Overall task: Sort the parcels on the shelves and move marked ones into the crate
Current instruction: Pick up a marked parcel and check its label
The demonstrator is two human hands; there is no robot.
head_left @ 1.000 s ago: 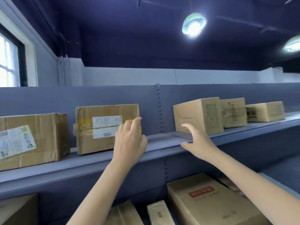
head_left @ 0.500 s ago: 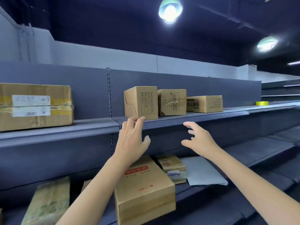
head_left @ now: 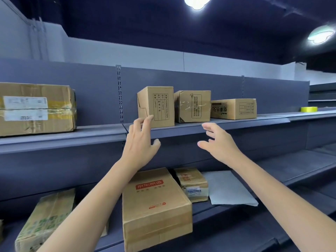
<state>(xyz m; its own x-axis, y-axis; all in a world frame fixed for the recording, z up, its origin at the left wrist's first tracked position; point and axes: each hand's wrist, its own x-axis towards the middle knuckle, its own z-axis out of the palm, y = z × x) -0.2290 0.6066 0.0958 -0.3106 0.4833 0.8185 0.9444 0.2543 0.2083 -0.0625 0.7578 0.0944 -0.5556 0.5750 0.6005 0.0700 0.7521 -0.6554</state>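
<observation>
Here both hands are empty, fingers spread and relaxed. The upright parcel [head_left: 156, 106] stands at the front edge of the upper shelf [head_left: 227, 125], long axis vertical, above and just beyond the hands. The left hand [head_left: 141, 140] is nearer, its fingertips at the box's lower left corner; the right hand [head_left: 219, 142] hangs lower, toward the shelf's right

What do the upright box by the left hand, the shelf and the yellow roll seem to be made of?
Box: brown cardboard, matte, creased side. Shelf: probably painted metal, smooth grey, with slotted uprights. Roll: perhaps plastic tape, slightly glossy; too small to be sure.
</observation>
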